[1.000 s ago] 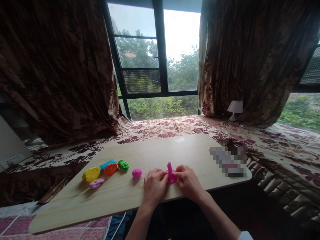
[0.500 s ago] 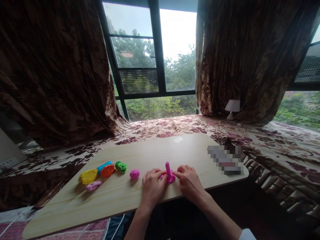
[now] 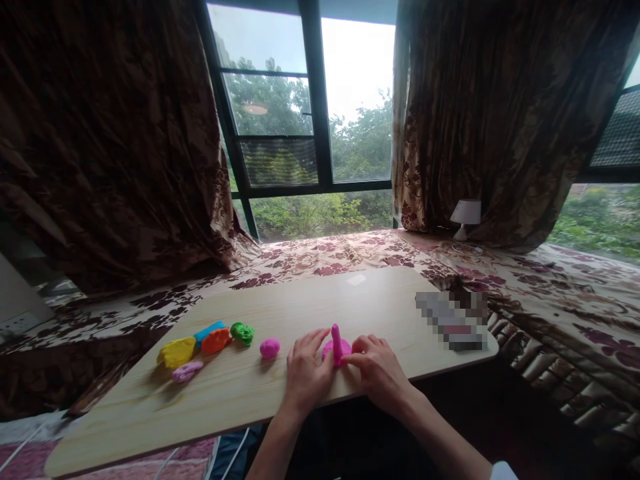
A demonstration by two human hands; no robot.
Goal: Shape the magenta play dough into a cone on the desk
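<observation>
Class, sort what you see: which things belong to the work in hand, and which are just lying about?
In use:
- pink piece with upright stem
- left hand
- right hand

Lying about:
- magenta ball
- green lump
- orange lump
- blue lump
- yellow lump
- pale pink lump
- lamp

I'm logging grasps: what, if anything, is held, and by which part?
A bright pink, clay-like piece with upright stalk: the right hand has fingertips at its flat round base; the left hand is beside it. Whether either grips cannot be told.

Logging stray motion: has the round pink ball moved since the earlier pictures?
No; judged against the table, the round pink ball keeps the same spot.
</observation>
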